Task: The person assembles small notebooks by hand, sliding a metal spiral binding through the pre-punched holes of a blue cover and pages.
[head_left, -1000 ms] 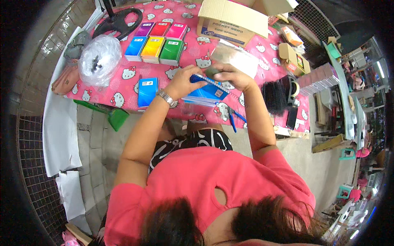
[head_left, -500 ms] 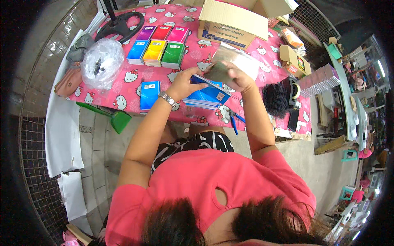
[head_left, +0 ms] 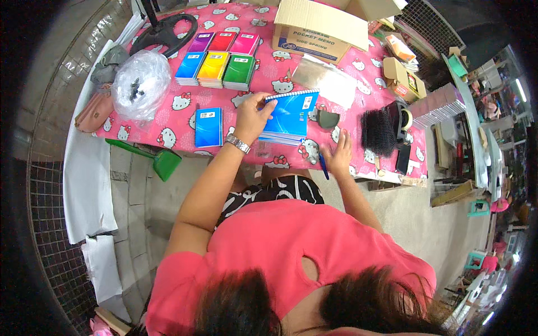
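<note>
My left hand [head_left: 255, 116] grips the spiral-bound corner of a blue notebook [head_left: 292, 112], thumb on its cover. That notebook lies tilted over a small stack of blue notebooks [head_left: 280, 139] near the table's front edge. My right hand [head_left: 338, 157] is open at the edge, fingers stretched and thumb beside a blue-handled tool [head_left: 324, 166]; whether they touch I cannot tell. A dark green, rounded piece [head_left: 328, 119] rests right of the held notebook. Another blue notebook [head_left: 208, 127] lies flat to the left of my left hand.
Farther back stand stacks of coloured notebooks [head_left: 213, 67]. A clear plastic bag [head_left: 141, 84] sits at left, a cardboard box [head_left: 319, 33] at the back. Plastic sleeves [head_left: 330, 81], black spiral coils [head_left: 376, 133], a tape dispenser [head_left: 404, 120] and a notebook row [head_left: 434, 109] lie at right.
My right hand has let go of the dark green piece, now on the table, and moved down toward the blue-handled tool. The held blue notebook has turned its cover upward.
</note>
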`<state>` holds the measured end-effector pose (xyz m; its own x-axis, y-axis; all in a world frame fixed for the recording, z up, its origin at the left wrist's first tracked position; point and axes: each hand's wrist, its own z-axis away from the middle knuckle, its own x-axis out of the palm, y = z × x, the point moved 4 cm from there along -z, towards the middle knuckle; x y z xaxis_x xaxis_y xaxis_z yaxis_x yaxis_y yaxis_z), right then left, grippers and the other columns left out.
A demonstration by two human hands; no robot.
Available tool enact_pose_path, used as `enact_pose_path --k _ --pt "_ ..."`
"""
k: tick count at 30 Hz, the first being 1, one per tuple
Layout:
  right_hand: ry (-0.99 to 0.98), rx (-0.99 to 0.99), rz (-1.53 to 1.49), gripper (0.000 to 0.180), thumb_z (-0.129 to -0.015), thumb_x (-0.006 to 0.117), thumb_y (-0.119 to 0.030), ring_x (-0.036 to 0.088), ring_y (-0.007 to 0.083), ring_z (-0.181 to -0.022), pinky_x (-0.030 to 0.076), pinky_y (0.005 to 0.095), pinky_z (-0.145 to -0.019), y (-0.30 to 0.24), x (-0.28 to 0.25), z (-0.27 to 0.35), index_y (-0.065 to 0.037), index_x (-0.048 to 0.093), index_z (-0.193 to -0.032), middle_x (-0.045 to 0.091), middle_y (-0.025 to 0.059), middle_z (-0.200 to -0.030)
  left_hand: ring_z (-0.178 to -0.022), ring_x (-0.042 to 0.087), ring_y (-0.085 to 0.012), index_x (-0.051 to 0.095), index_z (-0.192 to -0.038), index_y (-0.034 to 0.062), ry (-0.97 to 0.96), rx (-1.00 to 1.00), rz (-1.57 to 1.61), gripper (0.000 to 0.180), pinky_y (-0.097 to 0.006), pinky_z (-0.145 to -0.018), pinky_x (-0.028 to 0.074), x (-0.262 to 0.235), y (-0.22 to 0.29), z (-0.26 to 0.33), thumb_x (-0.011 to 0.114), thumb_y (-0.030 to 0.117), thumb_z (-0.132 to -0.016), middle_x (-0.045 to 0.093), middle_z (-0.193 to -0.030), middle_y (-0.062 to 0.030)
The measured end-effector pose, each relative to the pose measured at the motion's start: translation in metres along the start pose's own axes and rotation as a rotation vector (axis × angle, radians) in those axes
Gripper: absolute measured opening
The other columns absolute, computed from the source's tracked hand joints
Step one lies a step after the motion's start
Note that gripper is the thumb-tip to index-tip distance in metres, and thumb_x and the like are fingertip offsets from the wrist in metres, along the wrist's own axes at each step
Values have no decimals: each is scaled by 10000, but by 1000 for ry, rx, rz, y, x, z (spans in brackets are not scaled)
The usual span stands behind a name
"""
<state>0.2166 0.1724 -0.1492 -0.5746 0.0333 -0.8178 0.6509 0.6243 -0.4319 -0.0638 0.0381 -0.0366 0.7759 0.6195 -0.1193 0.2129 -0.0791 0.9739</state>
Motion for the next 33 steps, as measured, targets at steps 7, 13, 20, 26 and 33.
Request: enact_pose_path --k 7,13,20,26,33 --pt "-187 60 -47 608 -787 709 -245 510 367 -1118 403 452 -973 -43 -27 52 -62 497 -1326 548 182 -1223 -669 641 -130 696 -987 -14 150 78 24 183 -251 -530 524 9 -2 13 706 81 -832 668 -862 -87" --pt "-13 -312 -438 597 -730 751 -181 534 325 -1066 403 430 -927 -172 -92 -20 -66 553 -1281 574 149 -1169 -687 643 -150 705 -990 -3 181 321 -178 190 -254 -566 504 14 29 27 707 27 -802 670 -863 -96" --pt "-51 -459 -378 562 -771 739 -198 571 292 -1021 433 407 -875 -189 -87 -31 -64 554 -1285 591 129 -1161 -731 645 -170 706 -1011 15 229 373 -285 245 -279 -651 505 4 48 38 666 -49 -778 670 -867 -101" --pt "-974 620 -1841 443 -902 626 -156 635 199 -831 516 339 -756 -196 -62 -24 -65 520 -1323 626 108 -1112 -816 652 -276 695 -1052 36 310 534 -378 283 -345 -705 518 -13 55 44 650 -14 -776 669 -914 -124" --pt "-255 196 -890 463 -856 646 -164 591 172 -945 485 307 -793 -84 -52 -38 -91 549 -1302 608 80 -1154 -870 605 -296 652 -916 56 353 474 -1040 159 -460 -807 449 -95 80 1 559 152 -832 661 -955 -121"
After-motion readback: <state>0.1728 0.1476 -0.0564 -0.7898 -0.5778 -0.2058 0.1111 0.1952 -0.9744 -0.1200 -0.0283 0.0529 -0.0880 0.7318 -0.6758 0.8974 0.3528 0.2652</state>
